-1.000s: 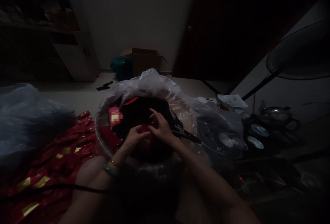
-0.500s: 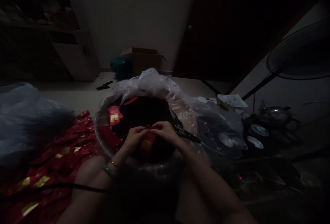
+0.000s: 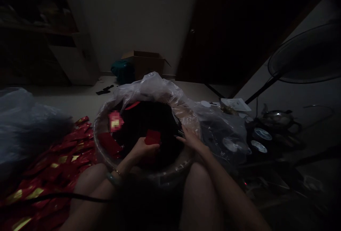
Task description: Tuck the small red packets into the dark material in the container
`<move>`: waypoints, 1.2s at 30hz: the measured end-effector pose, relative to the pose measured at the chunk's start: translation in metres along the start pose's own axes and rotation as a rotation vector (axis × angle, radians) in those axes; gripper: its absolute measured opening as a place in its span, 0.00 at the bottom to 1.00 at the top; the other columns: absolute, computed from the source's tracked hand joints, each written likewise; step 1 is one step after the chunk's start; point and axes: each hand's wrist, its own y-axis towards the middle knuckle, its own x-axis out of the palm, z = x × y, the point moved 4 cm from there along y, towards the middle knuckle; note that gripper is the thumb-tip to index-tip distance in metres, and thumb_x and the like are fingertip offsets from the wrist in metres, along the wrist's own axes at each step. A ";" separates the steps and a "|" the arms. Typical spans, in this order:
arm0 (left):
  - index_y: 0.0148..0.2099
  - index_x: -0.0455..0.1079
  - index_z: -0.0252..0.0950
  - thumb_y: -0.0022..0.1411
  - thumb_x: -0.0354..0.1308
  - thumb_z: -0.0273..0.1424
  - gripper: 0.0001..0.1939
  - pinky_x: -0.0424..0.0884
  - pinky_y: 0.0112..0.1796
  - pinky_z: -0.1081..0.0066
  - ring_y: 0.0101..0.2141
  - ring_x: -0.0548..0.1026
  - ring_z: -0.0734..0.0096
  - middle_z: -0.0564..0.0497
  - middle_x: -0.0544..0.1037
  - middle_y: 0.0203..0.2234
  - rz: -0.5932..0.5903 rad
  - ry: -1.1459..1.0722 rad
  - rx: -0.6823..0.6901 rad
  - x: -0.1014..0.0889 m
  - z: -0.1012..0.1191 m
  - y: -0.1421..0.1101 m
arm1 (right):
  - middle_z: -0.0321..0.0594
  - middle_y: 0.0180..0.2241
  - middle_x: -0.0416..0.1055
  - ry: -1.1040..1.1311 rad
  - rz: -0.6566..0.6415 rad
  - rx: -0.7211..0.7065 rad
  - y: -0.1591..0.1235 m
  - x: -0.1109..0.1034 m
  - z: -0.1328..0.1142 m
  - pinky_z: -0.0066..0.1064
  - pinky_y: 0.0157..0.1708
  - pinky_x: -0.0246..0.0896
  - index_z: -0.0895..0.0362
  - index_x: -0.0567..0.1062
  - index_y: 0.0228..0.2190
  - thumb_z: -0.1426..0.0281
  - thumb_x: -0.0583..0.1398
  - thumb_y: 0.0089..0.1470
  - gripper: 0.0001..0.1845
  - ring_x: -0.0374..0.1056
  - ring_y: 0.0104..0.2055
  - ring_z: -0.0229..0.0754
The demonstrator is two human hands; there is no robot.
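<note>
Gripping a red packet (image 3: 152, 137), left fingers (image 3: 152, 147) partly hidden; right fingers (image 3: 185, 134) dim, grip unclear.

head-worn view, facing forward and down.

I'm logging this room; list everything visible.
Tub: one, pale, lined, centre
Contents: uncountable, black, inside
Held packet: one, red, over tub
Loose packets: three visible, red, in tub
Packet pile: uncountable, red, left
Plastic bags: two, translucent, either side
Box: one, brown, by wall
Bundle: one, teal, beside box
Kettle: one, silvery, right
Dishes: two, blue-white, right
Fan: one, dark, right
Door: one, dark, back
Cabinet: one, greyish, left
Clutter: uncountable, dim, right
Knees: two, bottom
Left hand: one, holding packet
Right hand: one, tub's right
</note>
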 end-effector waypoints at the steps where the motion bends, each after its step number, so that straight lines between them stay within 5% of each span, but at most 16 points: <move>1: 0.35 0.76 0.29 0.38 0.71 0.33 0.20 0.70 0.28 0.72 0.24 0.76 0.69 0.48 0.80 0.25 0.006 -0.001 -0.005 0.000 0.001 0.000 | 0.63 0.53 0.65 -0.055 -0.043 0.014 0.000 0.006 0.014 0.55 0.53 0.56 0.64 0.63 0.57 0.62 0.63 0.51 0.35 0.62 0.56 0.63; 4: 0.35 0.75 0.30 0.39 0.71 0.32 0.19 0.69 0.27 0.73 0.24 0.76 0.69 0.49 0.80 0.24 0.017 0.010 0.000 0.002 0.005 -0.003 | 0.56 0.50 0.69 -0.075 -0.079 -0.028 0.000 0.014 0.035 0.47 0.51 0.60 0.59 0.69 0.52 0.66 0.63 0.51 0.26 0.66 0.53 0.57; 8: 0.34 0.75 0.30 0.38 0.70 0.31 0.18 0.70 0.28 0.72 0.24 0.76 0.69 0.48 0.80 0.26 0.014 0.016 0.025 0.004 0.006 -0.004 | 0.53 0.53 0.67 -0.035 -0.004 -0.062 0.000 -0.004 0.027 0.44 0.52 0.61 0.57 0.65 0.55 0.64 0.58 0.56 0.26 0.66 0.55 0.53; 11: 0.34 0.75 0.30 0.38 0.70 0.30 0.17 0.70 0.29 0.72 0.25 0.75 0.70 0.48 0.80 0.25 0.014 0.049 0.034 0.005 0.004 -0.004 | 0.51 0.55 0.67 0.157 0.037 -0.202 -0.005 -0.031 -0.006 0.42 0.53 0.61 0.59 0.63 0.57 0.59 0.57 0.56 0.30 0.65 0.55 0.51; 14: 0.31 0.74 0.30 0.39 0.69 0.30 0.15 0.67 0.25 0.74 0.22 0.72 0.74 0.51 0.77 0.21 0.003 0.116 0.039 0.008 0.001 -0.004 | 0.47 0.51 0.71 0.313 -0.077 -0.368 -0.016 -0.051 -0.055 0.38 0.49 0.63 0.57 0.67 0.55 0.55 0.59 0.53 0.31 0.68 0.52 0.51; 19: 0.26 0.70 0.30 0.39 0.66 0.30 0.11 0.61 0.21 0.77 0.19 0.64 0.79 0.56 0.70 0.16 -0.083 0.158 0.056 0.019 0.003 -0.010 | 0.41 0.44 0.76 0.277 -0.204 -0.419 -0.027 -0.058 -0.108 0.33 0.42 0.65 0.54 0.74 0.48 0.59 0.60 0.55 0.21 0.73 0.44 0.48; 29: 0.24 0.66 0.32 0.39 0.62 0.31 0.09 0.58 0.21 0.77 0.19 0.61 0.81 0.58 0.66 0.16 -0.099 0.223 0.080 0.025 0.007 -0.014 | 0.38 0.39 0.79 0.309 -0.058 -0.299 -0.024 -0.043 -0.103 0.31 0.39 0.65 0.51 0.80 0.39 0.63 0.62 0.53 0.12 0.75 0.40 0.46; 36: 0.25 0.68 0.32 0.38 0.63 0.32 0.11 0.59 0.22 0.76 0.19 0.62 0.80 0.57 0.67 0.16 -0.092 0.170 0.068 0.025 0.007 -0.016 | 0.39 0.43 0.77 0.428 -0.204 -0.288 -0.024 -0.051 -0.102 0.33 0.43 0.65 0.54 0.76 0.46 0.62 0.61 0.53 0.18 0.73 0.43 0.46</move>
